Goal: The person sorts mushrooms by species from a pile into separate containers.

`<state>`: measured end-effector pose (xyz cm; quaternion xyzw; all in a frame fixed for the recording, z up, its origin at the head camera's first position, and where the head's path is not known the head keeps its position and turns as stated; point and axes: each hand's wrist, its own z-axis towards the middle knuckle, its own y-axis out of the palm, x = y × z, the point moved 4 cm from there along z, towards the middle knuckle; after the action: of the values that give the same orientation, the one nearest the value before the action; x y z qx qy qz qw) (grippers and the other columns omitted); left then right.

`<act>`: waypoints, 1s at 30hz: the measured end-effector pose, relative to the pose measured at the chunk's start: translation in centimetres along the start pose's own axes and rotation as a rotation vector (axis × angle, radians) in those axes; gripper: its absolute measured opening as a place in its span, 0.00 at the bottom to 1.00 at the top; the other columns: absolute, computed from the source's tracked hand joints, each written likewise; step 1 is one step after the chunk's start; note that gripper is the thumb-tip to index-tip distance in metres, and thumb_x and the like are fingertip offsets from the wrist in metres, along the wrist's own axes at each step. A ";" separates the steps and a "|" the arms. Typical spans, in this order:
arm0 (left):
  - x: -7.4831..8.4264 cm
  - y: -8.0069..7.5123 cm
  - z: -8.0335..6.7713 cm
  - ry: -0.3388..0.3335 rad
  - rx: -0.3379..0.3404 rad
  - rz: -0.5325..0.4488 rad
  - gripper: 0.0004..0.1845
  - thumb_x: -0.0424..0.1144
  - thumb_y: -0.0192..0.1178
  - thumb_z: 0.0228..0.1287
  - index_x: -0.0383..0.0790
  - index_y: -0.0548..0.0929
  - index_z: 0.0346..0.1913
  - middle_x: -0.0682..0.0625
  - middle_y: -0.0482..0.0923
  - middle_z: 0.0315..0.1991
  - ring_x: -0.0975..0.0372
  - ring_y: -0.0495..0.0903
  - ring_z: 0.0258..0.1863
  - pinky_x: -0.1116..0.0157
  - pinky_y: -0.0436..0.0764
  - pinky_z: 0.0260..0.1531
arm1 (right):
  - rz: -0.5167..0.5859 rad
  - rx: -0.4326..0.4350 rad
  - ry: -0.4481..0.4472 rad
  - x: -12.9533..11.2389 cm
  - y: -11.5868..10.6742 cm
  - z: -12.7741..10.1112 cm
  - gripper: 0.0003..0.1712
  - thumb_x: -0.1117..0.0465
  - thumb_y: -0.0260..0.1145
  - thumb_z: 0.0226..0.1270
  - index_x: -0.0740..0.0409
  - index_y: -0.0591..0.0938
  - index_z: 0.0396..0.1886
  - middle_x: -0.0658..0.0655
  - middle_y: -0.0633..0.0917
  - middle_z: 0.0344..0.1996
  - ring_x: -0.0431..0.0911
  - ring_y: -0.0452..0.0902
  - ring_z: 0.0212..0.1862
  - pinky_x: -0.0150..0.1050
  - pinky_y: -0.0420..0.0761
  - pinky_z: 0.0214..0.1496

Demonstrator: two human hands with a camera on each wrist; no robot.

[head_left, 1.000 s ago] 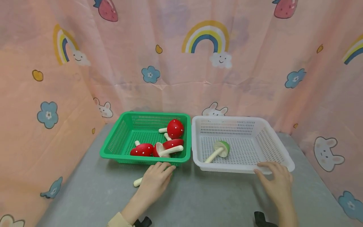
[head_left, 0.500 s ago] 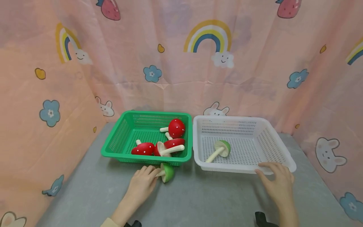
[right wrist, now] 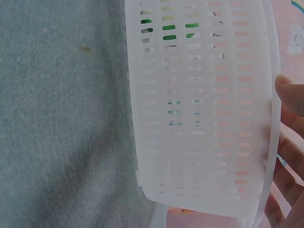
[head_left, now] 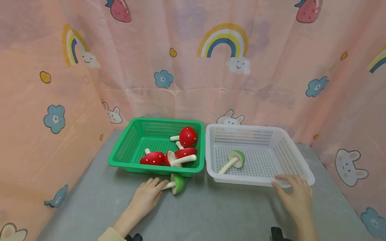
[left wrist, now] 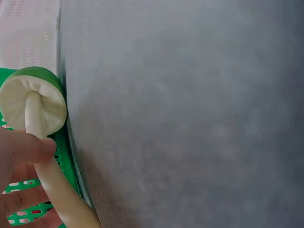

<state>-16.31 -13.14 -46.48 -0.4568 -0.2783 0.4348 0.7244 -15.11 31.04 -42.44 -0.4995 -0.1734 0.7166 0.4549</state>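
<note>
A white basket [head_left: 297,160] stands toward the table's [head_left: 211,214] right edge; the right hand [head_left: 294,194] lies flat-fingered on its near rim. The left hand [head_left: 146,197] pinches the stem of a green mushroom [head_left: 176,183] lying against the green basket's [head_left: 123,150] near wall.

A grey table [head_left: 211,214] carries a green basket [head_left: 126,147], a white basket [head_left: 297,154] (side by side) and a green-capped mushroom [head_left: 178,183].
</note>
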 end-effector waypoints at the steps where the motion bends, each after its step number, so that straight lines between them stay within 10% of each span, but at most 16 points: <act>1: 0.0 0.0 0.0 0.002 -0.002 0.002 0.23 0.34 0.75 0.46 0.52 0.84 0.48 0.57 0.78 0.33 0.64 0.76 0.34 0.68 0.78 0.27 | -0.001 -0.001 0.002 0.0 0.0 0.0 0.12 0.62 0.72 0.57 0.59 0.84 0.41 0.67 0.79 0.49 0.63 0.67 0.55 0.66 0.57 0.53; 30: 4.0 -1.5 0.1 0.160 0.112 -0.009 0.27 0.30 0.75 0.40 0.55 0.82 0.47 0.59 0.76 0.32 0.67 0.73 0.31 0.74 0.72 0.23 | -0.003 0.010 0.006 0.1 0.0 0.0 0.12 0.63 0.72 0.56 0.59 0.84 0.40 0.66 0.79 0.48 0.63 0.67 0.54 0.66 0.57 0.54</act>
<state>-13.97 -9.82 -45.03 -0.4474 -0.1969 0.4085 0.7708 -15.13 31.11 -42.49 -0.4992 -0.1692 0.7152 0.4589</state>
